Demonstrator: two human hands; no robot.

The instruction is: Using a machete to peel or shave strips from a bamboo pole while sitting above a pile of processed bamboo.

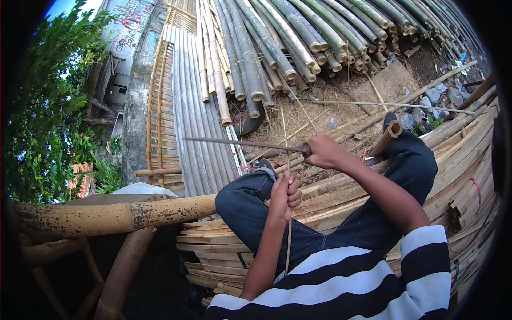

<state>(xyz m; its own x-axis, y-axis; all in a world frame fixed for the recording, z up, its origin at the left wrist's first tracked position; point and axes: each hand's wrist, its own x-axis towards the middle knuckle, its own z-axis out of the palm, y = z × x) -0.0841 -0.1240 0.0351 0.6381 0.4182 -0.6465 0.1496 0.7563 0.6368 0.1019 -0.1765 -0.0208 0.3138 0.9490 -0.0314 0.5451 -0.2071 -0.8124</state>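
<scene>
Fingers closed in a fist, my left hand (286,197) grips a thin bamboo strip (289,242) that runs from near my shirt up past the fist. My right hand (324,151) is wrapped round the dark handle of a long knife (240,142). Its narrow blade points left and crosses the strip just above my left fist; whether the edge touches the strip I cannot tell. My bent legs in dark jeans (242,197) spread to either side of the hands.
I sit on a layered heap of split bamboo slats (341,202). Cut bamboo poles (256,80) are stacked ahead, beside corrugated sheets (186,106) and a bamboo lattice (158,117). A thick bamboo pole (106,217) crosses at left. A bamboo tube (388,136) leans by my right leg.
</scene>
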